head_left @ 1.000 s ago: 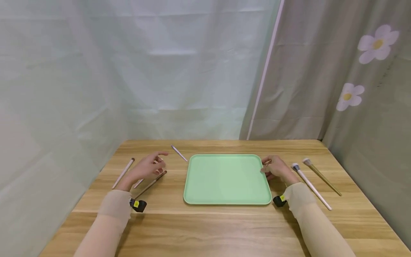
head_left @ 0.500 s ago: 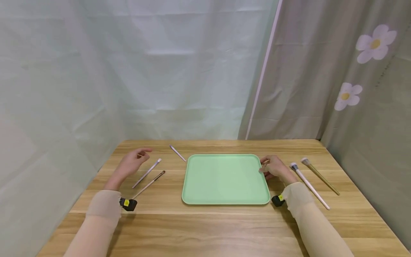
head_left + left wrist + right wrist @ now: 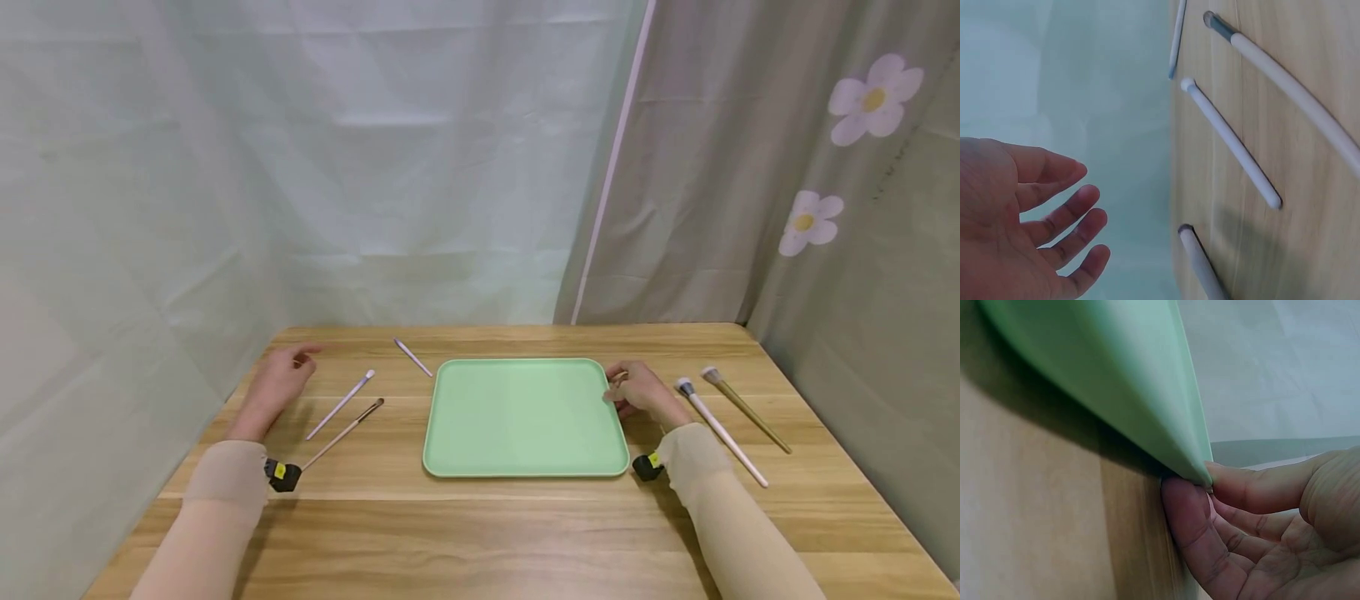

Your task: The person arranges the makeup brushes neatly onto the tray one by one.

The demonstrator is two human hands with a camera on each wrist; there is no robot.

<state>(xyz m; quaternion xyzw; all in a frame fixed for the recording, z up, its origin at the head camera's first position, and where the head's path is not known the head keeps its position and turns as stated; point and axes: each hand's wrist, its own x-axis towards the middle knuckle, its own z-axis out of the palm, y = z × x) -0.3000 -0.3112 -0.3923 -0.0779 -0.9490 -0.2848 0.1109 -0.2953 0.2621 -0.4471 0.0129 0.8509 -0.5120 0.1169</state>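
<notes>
My left hand (image 3: pixel 273 383) hovers above the table's left side with loosely bent fingers and nothing in them. A pale-handled makeup brush (image 3: pixel 1200 259) lies below that hand in the left wrist view; the hand hides it in the head view. To its right are a white-tipped makeup brush (image 3: pixel 340 406) and a brown-tipped makeup brush (image 3: pixel 345 432). My right hand (image 3: pixel 641 392) pinches the right rim of a pale green tray (image 3: pixel 525 417), thumb on top and index finger underneath, as the right wrist view (image 3: pixel 1260 531) shows.
A thin lilac makeup brush (image 3: pixel 412 357) lies behind the tray's left corner. Right of my right hand lie a white-handled makeup brush (image 3: pixel 723 433) and a gold-handled makeup brush (image 3: pixel 750 412). Curtains (image 3: pixel 420 167) stand behind the wooden table (image 3: pixel 480 533).
My left hand has moved left, away from the white-tipped and brown-tipped brushes, and now covers the leftmost brush in the head view. My right hand stays at the tray's rim.
</notes>
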